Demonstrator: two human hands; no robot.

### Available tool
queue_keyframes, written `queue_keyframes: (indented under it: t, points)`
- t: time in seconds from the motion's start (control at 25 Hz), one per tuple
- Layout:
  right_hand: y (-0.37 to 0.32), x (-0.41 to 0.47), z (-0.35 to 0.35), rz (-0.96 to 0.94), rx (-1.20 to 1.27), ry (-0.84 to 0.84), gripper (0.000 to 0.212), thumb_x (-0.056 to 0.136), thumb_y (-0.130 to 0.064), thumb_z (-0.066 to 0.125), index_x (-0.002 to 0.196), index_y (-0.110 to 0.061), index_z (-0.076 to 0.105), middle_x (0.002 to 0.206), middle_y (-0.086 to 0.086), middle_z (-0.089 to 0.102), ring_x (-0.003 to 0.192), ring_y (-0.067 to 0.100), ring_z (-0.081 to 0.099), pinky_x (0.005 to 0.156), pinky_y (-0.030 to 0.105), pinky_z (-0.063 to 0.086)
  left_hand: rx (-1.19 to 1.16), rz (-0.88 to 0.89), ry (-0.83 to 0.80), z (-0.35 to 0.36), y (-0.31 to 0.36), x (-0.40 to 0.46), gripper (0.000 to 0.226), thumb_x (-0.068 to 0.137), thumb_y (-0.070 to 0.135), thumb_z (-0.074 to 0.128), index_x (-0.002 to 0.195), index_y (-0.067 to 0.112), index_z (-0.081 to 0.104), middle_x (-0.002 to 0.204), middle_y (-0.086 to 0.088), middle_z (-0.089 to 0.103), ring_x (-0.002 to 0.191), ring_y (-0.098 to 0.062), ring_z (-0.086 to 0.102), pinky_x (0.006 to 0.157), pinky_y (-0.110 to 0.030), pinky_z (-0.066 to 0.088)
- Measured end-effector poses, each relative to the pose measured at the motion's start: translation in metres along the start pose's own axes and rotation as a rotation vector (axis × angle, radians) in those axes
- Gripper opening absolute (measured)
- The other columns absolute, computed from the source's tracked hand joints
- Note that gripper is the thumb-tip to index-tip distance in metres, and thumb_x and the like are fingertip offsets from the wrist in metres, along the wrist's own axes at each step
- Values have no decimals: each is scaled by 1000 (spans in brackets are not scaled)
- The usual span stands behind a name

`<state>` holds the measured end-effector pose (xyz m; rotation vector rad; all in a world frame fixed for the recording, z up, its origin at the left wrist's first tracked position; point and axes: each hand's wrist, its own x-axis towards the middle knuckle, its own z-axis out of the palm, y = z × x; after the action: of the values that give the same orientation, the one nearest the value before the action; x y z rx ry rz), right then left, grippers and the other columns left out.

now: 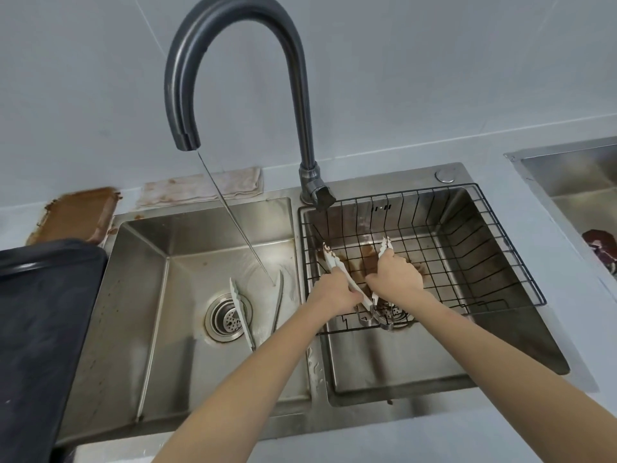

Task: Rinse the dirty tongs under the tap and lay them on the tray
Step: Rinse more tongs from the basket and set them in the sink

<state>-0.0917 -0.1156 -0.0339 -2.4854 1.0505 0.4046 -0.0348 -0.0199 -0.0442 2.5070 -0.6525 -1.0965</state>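
Observation:
My left hand (335, 292) and my right hand (397, 277) both hold a pair of white-tipped metal tongs (334, 262) smeared with brown sauce, over the black wire basket (500, 262) in the right sink basin. Each hand grips one arm of the tongs, which are spread wide apart. A second pair of tongs (242, 312) lies in the left basin (150, 279), near the drain. The grey tap (300, 95) runs a thin stream of water (233, 215) into the left basin. A dark tray (40, 312) sits on the counter at the left.
A sauce-smeared brown board (76, 215) and a stained cloth (203, 187) lie behind the left basin. Brown sauce stains the floor of the right basin under the basket. Another steel tray (574, 175) stands at the far right.

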Motion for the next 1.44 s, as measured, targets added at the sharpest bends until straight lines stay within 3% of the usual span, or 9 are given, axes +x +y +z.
queue_keyframes:
  t: [0.32, 0.48, 0.56, 0.68, 0.84, 1.0, 1.12, 1.28, 1.44]
  points:
    - [-22, -23, -1, -35, 277, 110, 57, 88, -19, 50, 135, 5, 29, 135, 21, 40, 116, 35, 49, 79, 35, 40, -168, 82, 192, -25, -15, -32, 48, 81, 19, 56, 121, -4, 44, 110, -20, 61, 99, -31, 61, 74, -30, 47]
    - [-45, -42, 7, -46, 458, 153, 56, 89, -18, 54, 134, 5, 31, 135, 22, 36, 115, 33, 48, 87, 32, 41, -350, 93, 249, -41, -33, -60, 25, 82, 11, 56, 104, 6, 44, 82, -7, 61, 72, -18, 59, 59, -18, 46]
    - [-59, -52, 10, -72, 543, 158, 58, 89, -16, 55, 137, 3, 29, 136, 20, 33, 114, 30, 48, 86, 27, 39, -534, 56, 205, -44, -47, -69, 32, 86, 9, 52, 116, 13, 42, 76, -3, 58, 67, -14, 58, 70, -24, 50]
    - [-82, -59, 13, -102, 635, 118, 59, 89, -14, 54, 140, 1, 28, 134, 19, 34, 107, 28, 50, 87, 29, 43, -861, -59, 140, -50, -70, -73, 45, 93, 9, 43, 136, 3, 33, 76, -2, 51, 64, -11, 59, 63, -18, 54]
    - [-108, -59, 19, -120, 652, 104, 47, 88, -17, 51, 129, 4, 41, 121, 17, 44, 90, 19, 41, 77, 27, 34, -1106, -114, 151, -69, -96, -73, 20, 97, 14, 41, 112, 5, 50, 71, -4, 52, 60, -13, 60, 49, -13, 53]
    - [-125, -58, 23, -118, 690, 133, 57, 88, -19, 52, 139, -2, 33, 129, 16, 45, 112, 29, 50, 95, 38, 44, -1149, -114, 83, -83, -111, -67, 19, 98, 15, 41, 83, 12, 52, 75, -4, 57, 49, -5, 64, 50, -14, 54]
    - [-132, -59, 22, -160, 723, 171, 65, 86, -19, 55, 144, -8, 28, 131, 13, 50, 118, 29, 51, 101, 45, 44, -1217, -145, 25, -90, -117, -57, 19, 98, 10, 38, 89, 5, 54, 81, -6, 62, 64, -11, 66, 51, -16, 55]
    - [-140, -60, 13, -193, 779, 155, 65, 89, -14, 54, 146, -14, 25, 108, -2, 59, 96, 14, 58, 77, 23, 49, -1274, -160, -19, -96, -114, -42, 32, 97, 6, 36, 124, -7, 47, 85, -10, 65, 50, -5, 69, 49, -19, 57]
    - [-147, -58, 5, -215, 766, 156, 65, 91, -15, 50, 149, -20, 21, 73, -14, 50, 64, 0, 51, 54, 8, 40, -1330, -150, -37, -101, -107, -34, 38, 97, 4, 35, 132, -10, 42, 81, -11, 65, 49, -7, 69, 52, -21, 58]
